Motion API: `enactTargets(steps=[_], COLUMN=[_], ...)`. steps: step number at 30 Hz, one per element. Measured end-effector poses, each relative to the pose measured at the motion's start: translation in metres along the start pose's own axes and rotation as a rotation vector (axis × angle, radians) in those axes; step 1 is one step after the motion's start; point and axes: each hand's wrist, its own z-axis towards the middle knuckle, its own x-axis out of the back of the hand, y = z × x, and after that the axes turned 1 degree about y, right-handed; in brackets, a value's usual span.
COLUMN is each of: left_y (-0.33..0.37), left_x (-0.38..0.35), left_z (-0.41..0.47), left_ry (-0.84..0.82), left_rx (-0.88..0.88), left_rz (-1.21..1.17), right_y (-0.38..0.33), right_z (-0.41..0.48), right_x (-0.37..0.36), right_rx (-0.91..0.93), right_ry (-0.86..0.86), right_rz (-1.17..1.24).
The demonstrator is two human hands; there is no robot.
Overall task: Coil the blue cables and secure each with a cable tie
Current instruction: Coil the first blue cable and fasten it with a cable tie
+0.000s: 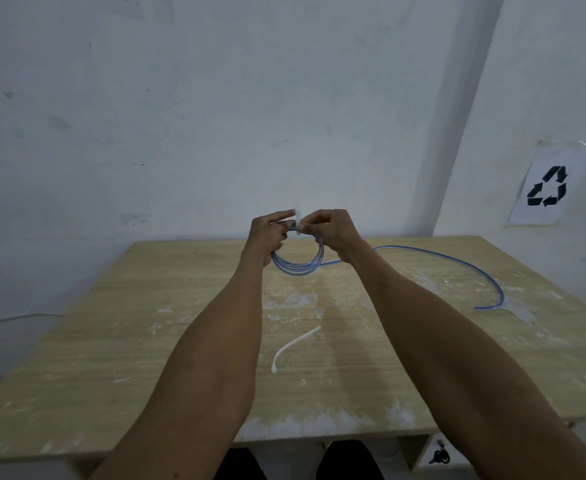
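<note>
Prob. 1 blue cable; held tie, spare tie: 2.

Both hands pinching white cable tie atop blue coil, spare tie on table

Scuffed wooden table, white cable tie midway, blue cable trailing right

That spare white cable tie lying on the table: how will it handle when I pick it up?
Probably light and springy: the spare cable tie keeps a gentle bow rather than lying limp. It looks thin and sits low on the table, so it may skid when pinched.
</note>
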Motion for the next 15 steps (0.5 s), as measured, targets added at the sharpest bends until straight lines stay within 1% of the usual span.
enactTargets(steps=[3, 6, 8, 12, 15], left_y=[-0.001, -0.003, -0.004, -0.007, -0.010], left_x=[-0.002, 0.000, -0.001, -0.001, -0.001], left_z=[0.001, 0.000, 0.000, -0.002, -0.004], left_ry=[0.019, 0.007, -0.011, -0.063, -0.104], left_rx=[0.008, -0.011, -0.019, -0.039, -0.111], left_rz=[-0.007, 0.030, 0.055, 0.091, 0.131], right_y=[-0.001, -0.004, -0.007, -0.006, -0.012], right_z=[0.003, 0.006, 0.008, 0.014, 0.018], right_x=[0.001, 0.001, -0.001, -0.001, -0.003], right_rx=[-0.024, 0.032, 0.059, 0.058, 0.053], right_ry=[0.075, 0.115, 0.106, 0.098, 0.109], right_rz=[0.072, 0.107, 0.081, 0.003, -0.041])
